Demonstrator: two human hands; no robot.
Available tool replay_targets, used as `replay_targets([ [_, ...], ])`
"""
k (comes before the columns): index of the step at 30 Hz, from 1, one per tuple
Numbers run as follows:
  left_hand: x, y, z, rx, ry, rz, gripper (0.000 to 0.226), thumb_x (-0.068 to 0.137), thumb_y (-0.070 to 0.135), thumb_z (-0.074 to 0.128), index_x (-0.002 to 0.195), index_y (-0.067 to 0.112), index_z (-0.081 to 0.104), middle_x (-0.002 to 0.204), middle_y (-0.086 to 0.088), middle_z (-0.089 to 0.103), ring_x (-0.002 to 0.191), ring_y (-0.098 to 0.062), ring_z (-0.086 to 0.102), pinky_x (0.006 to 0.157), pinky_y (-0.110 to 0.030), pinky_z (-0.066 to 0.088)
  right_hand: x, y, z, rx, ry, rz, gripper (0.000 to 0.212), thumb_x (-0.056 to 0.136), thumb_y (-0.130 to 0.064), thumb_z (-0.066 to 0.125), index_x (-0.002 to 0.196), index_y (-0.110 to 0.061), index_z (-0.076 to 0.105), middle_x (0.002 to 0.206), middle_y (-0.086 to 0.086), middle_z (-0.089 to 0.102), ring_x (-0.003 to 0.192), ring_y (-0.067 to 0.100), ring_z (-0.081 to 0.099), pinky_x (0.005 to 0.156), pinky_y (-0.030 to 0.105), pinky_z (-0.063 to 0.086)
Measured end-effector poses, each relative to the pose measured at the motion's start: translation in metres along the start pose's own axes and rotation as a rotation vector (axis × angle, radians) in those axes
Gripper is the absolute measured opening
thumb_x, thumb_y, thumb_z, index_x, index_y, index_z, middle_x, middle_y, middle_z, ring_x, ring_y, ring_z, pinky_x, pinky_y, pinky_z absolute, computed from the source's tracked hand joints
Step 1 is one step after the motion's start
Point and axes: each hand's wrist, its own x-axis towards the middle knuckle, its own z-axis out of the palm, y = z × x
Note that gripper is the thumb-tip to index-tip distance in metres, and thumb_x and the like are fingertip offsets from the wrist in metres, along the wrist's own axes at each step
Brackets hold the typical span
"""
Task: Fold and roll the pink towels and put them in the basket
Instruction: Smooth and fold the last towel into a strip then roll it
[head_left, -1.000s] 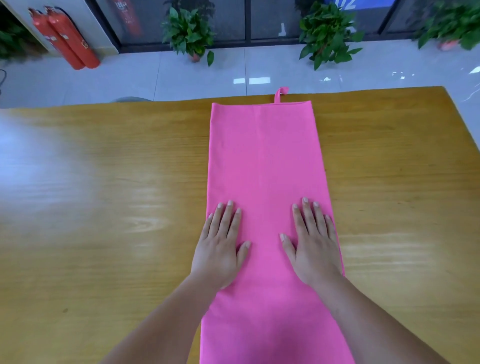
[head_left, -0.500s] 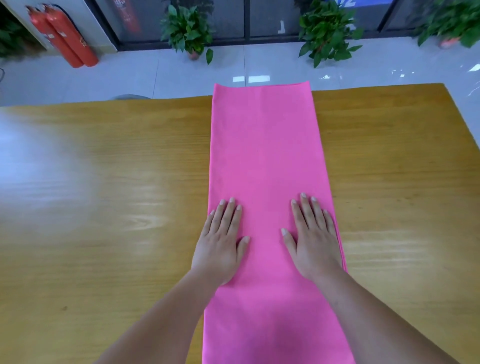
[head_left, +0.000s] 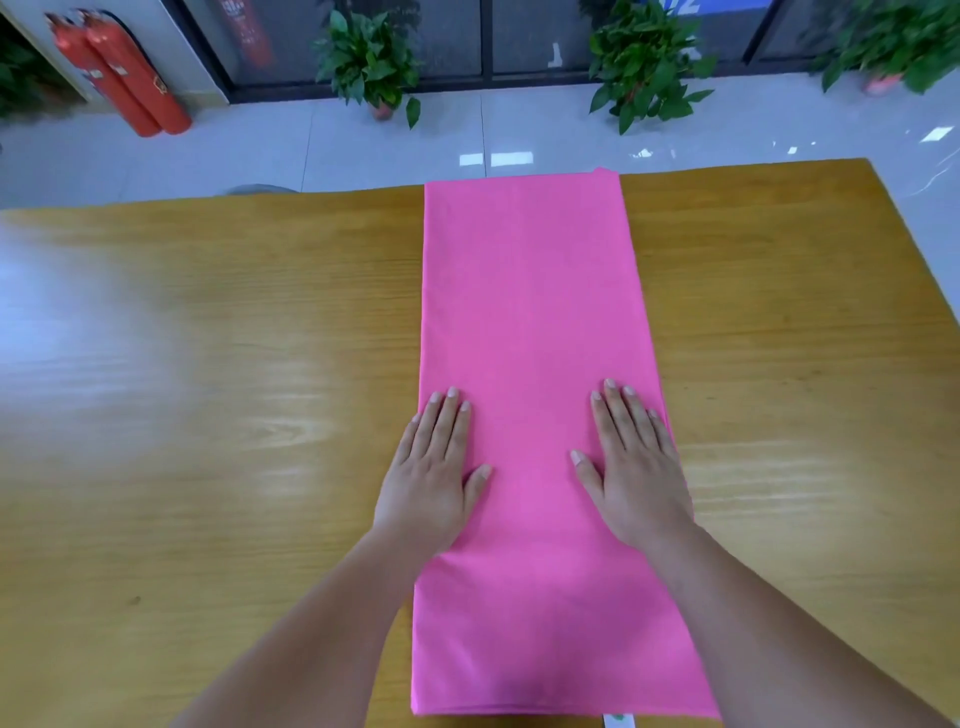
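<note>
A pink towel lies folded into a long narrow strip down the middle of the wooden table, reaching from the far edge to the near edge. My left hand rests flat on the strip's left side, fingers straight. My right hand presses flat on its right side, close to the right edge. A small white tag peeks out under the near end. No basket is in view.
Beyond the table's far edge is a tiled floor with potted plants along a glass wall. Two red fire extinguishers stand at the far left. Bare tabletop lies on both sides of the towel.
The towel has slid away from me under both flat hands; its far end now reaches the table's far edge and the hanging loop is out of sight. The near end has come into view.
</note>
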Motion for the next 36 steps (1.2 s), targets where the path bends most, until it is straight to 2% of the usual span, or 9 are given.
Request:
replay_targets([
  [3, 0.007, 0.022, -0.004, -0.002, 0.004, -0.061, 0.078, 0.107, 0.056, 0.024, 0.166, 0.008, 0.005, 0.175, -0.010, -0.007, 0.160, -0.025, -0.014, 0.131, -0.048, 0.007, 0.002, -0.024, -0.002, 0.018, 0.017, 0.086, 0.077, 0.106, -0.057, 0.021, 0.167, -0.013, 0.004, 0.175, 0.005, -0.006, 0.161, 0.022, -0.009, 0.129, 0.050, 0.015],
  [6, -0.002, 0.052, 0.000, -0.051, -0.010, 0.065, 0.075, 0.108, 0.051, 0.028, 0.167, 0.011, 0.003, 0.175, -0.007, -0.008, 0.160, -0.023, -0.015, 0.131, -0.048, 0.009, -0.019, -0.055, 0.001, 0.022, 0.015, -0.023, 0.077, 0.106, -0.056, 0.025, 0.167, -0.014, 0.003, 0.175, 0.004, -0.005, 0.161, 0.021, -0.010, 0.130, 0.049, 0.012],
  [11, -0.038, 0.009, 0.005, 0.014, -0.027, 0.154, 0.077, 0.109, 0.056, 0.028, 0.167, 0.015, -0.001, 0.175, -0.001, -0.010, 0.161, -0.019, -0.012, 0.131, -0.044, 0.011, -0.050, -0.006, 0.009, -0.013, -0.007, 0.035, 0.082, 0.105, -0.061, 0.023, 0.167, -0.014, 0.001, 0.175, 0.002, -0.008, 0.161, 0.018, -0.012, 0.130, 0.046, 0.012],
  [14, -0.037, 0.018, -0.001, 0.023, -0.026, 0.076, 0.075, 0.109, 0.052, 0.025, 0.167, 0.009, 0.003, 0.175, -0.007, -0.009, 0.161, -0.022, -0.014, 0.130, -0.047, 0.010, -0.051, -0.018, 0.005, -0.003, 0.000, 0.107, 0.080, 0.106, -0.060, 0.018, 0.167, -0.009, 0.004, 0.175, 0.007, -0.008, 0.161, 0.021, -0.012, 0.131, 0.047, 0.012],
  [18, -0.063, 0.058, 0.007, -0.037, -0.029, 0.146, 0.074, 0.109, 0.049, 0.030, 0.167, 0.012, 0.004, 0.175, -0.006, -0.007, 0.161, -0.023, -0.012, 0.130, -0.049, 0.010, -0.081, -0.058, 0.012, 0.024, 0.000, -0.065, 0.078, 0.107, -0.057, 0.027, 0.167, -0.014, 0.004, 0.175, 0.004, -0.005, 0.161, 0.020, -0.009, 0.130, 0.049, 0.013],
  [23, -0.095, 0.018, 0.011, 0.023, -0.065, 0.154, 0.077, 0.109, 0.057, 0.025, 0.167, 0.015, -0.004, 0.174, 0.000, -0.015, 0.160, -0.019, -0.017, 0.131, -0.044, 0.005, -0.115, 0.002, 0.020, -0.014, -0.025, 0.030, 0.083, 0.105, -0.065, 0.020, 0.167, -0.015, -0.004, 0.175, 0.001, -0.012, 0.160, 0.017, -0.014, 0.130, 0.046, 0.013],
  [26, -0.095, 0.035, 0.008, 0.012, -0.047, 0.052, 0.077, 0.109, 0.057, 0.023, 0.167, 0.009, 0.005, 0.174, -0.008, -0.011, 0.160, -0.024, -0.016, 0.131, -0.047, 0.004, -0.119, -0.009, 0.016, -0.001, 0.001, 0.144, 0.084, 0.105, -0.065, 0.012, 0.166, -0.010, -0.003, 0.174, 0.005, -0.018, 0.160, 0.020, -0.016, 0.131, 0.048, 0.008],
  [30, -0.120, 0.068, 0.014, -0.016, -0.055, 0.159, 0.079, 0.109, 0.061, 0.026, 0.167, 0.014, 0.002, 0.175, -0.004, -0.008, 0.161, -0.024, -0.013, 0.130, -0.050, 0.009, -0.147, -0.050, 0.025, 0.020, -0.020, -0.097, 0.082, 0.107, -0.064, 0.023, 0.167, -0.015, -0.005, 0.174, 0.004, -0.014, 0.160, 0.020, -0.015, 0.131, 0.049, 0.009],
  [36, -0.147, 0.027, 0.020, 0.065, -0.098, 0.167, 0.081, 0.108, 0.066, 0.018, 0.166, 0.015, -0.008, 0.174, -0.001, -0.018, 0.160, -0.020, -0.018, 0.130, -0.045, 0.006, -0.168, 0.002, 0.032, 0.011, -0.033, 0.039, 0.087, 0.105, -0.067, 0.022, 0.166, -0.011, -0.002, 0.175, 0.004, -0.014, 0.161, 0.020, -0.013, 0.130, 0.048, 0.015],
])
